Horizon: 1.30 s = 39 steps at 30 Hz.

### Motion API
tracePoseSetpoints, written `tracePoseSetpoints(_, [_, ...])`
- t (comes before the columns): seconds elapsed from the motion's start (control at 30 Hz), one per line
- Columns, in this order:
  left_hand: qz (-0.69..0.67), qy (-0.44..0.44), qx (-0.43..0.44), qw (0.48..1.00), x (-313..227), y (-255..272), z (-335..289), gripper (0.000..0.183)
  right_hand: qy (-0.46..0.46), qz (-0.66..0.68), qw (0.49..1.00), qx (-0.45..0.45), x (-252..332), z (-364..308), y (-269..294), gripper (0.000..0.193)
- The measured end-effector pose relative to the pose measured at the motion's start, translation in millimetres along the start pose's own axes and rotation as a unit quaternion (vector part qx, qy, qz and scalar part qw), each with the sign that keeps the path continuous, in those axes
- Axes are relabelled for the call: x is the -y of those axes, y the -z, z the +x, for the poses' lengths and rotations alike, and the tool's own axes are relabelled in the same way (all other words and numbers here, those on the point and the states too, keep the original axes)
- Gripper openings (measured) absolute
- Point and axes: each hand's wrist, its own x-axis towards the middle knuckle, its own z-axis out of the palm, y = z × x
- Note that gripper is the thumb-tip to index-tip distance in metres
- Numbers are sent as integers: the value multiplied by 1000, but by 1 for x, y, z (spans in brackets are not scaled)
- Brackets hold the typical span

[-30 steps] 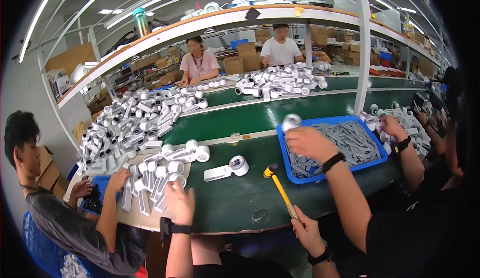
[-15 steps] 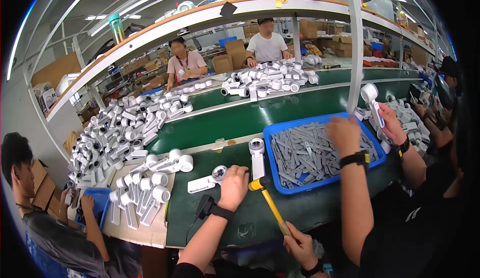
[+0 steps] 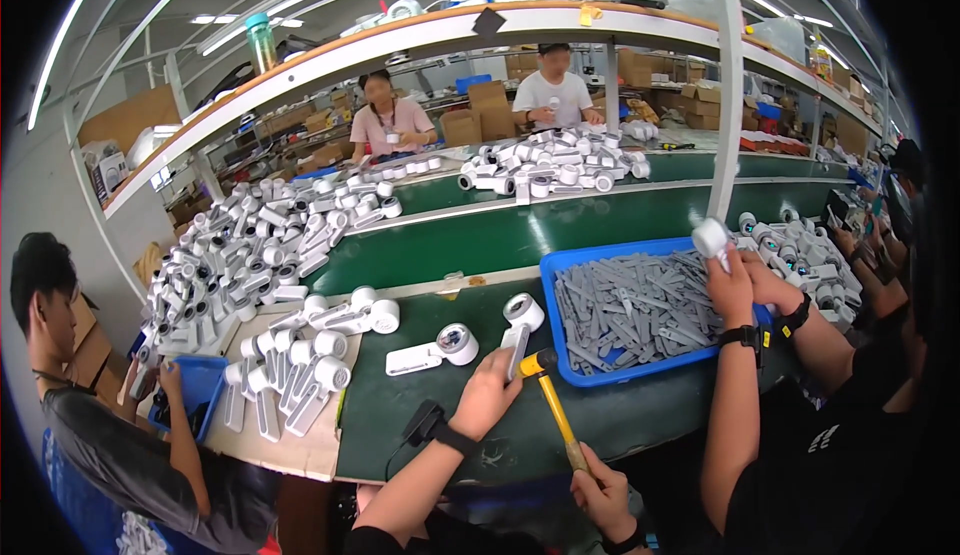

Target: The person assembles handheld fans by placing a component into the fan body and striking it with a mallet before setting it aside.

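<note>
My left hand (image 3: 487,395) is closed on the handle of a white handheld fan (image 3: 521,312), whose round head points away from me. In my right hand (image 3: 603,498) is a hammer (image 3: 556,410) with a yellow handle. Its black-and-yellow head sits beside the fan's handle, by my left fingertips; whether they touch I cannot tell. Another white fan (image 3: 457,343) lies on the green bench just left, its round end facing up. Right of my hands stands a blue tray (image 3: 575,379) full of grey strip-shaped plastic parts (image 3: 630,305).
A co-worker's hands (image 3: 735,290) hold a white fan above the tray's right side. Fans lie grouped on cardboard (image 3: 318,457) at left, with a large heap (image 3: 235,255) behind. Across the green conveyor (image 3: 420,240) two people sit. A metal post (image 3: 728,105) rises behind the tray.
My left hand has gone from the fan lying at left to the one standing near the tray and gripped it, tilting it. The co-worker's hand has left the tray's parts for the held fan.
</note>
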Motion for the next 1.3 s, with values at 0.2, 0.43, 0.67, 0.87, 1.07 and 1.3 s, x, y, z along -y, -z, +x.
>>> tracePoseSetpoints(0.2, [-194, 232, -46, 952, 24, 87, -95, 34, 11, -34, 997, 74, 16, -3, -15, 49])
tracePoseSetpoints(0.43, [9, 165, -107, 980, 24, 132, -140, 34, 61, -144, 971, 183, 35, 8, -59, 48])
tracePoseSetpoints(0.67, [-20, 166, -94, 982, 36, 139, -147, 28, 209, -249, 932, 162, 75, -4, -73, 45])
tracePoseSetpoints(0.87, [-31, 178, -82, 980, 41, 139, -146, 29, 176, -322, 915, 168, 96, -12, -72, 44])
tracePoseSetpoints(1.07, [-46, 194, -100, 975, 46, 134, -152, 31, 194, -357, 890, 207, 84, -6, -72, 44])
tracePoseSetpoints(1.3, [-39, 200, -99, 974, 46, 134, -153, 37, 189, -352, 886, 237, 87, -3, -88, 45])
